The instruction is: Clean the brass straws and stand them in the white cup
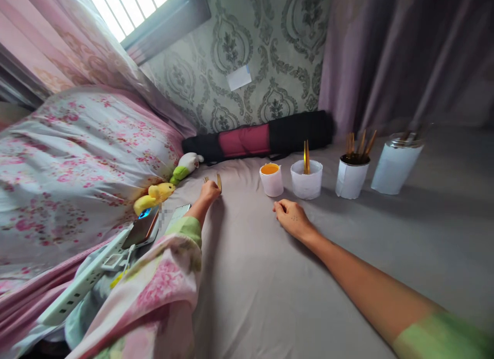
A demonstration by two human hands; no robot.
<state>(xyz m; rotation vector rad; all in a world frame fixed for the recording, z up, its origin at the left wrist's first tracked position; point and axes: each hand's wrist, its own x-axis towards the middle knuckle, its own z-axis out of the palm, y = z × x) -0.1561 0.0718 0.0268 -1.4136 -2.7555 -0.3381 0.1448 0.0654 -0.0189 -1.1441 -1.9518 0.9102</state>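
My left hand is closed around gold forks, whose tines point up on both sides of the fist. It is above the grey sheet, left of a row of white-wrapped containers. My right hand hovers low with fingers curled in, and nothing shows in it. Just beyond it stand a small cup with an orange inside and a wider white cup with gold utensils upright in it. Further right, a dark-lined cup holds several gold-brown handles.
A tall white-wrapped glass jar with utensils ends the row. Along the wall lies a black and red bag. To the left are plush toys, phones, a power strip and flowered bedding.
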